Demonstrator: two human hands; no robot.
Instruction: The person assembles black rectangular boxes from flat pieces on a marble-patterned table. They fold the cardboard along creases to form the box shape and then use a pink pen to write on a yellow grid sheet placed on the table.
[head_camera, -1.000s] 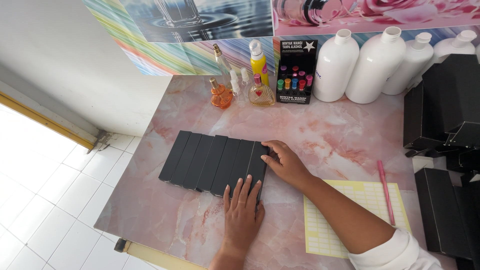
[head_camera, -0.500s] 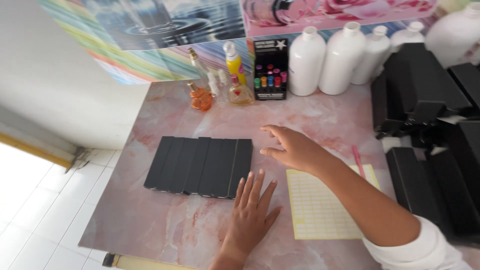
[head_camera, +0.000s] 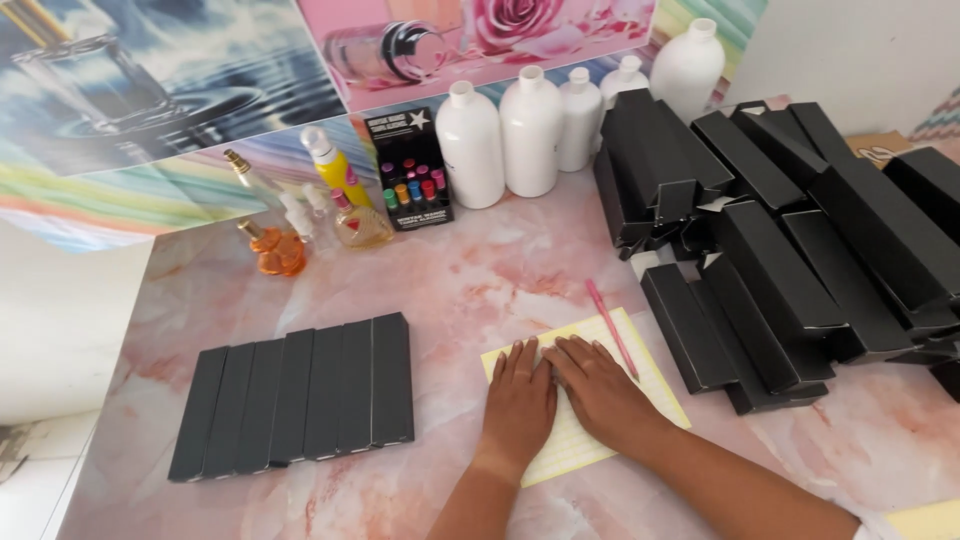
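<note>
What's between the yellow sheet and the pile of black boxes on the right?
A pink pen lies along the yellow sheet's right edge; beyond it, bare pink tabletop up to the black boxes, in the head view.

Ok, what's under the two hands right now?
Both the left hand and right hand lie flat on a yellow lined sheet on the pink marble table. Whatever is on the sheet beneath the palms is covered.

Your pink marble table (head_camera: 480, 270) carries the yellow sheet (head_camera: 655, 385) under your palms, flat black boxes (head_camera: 300, 395) left of them.
</note>
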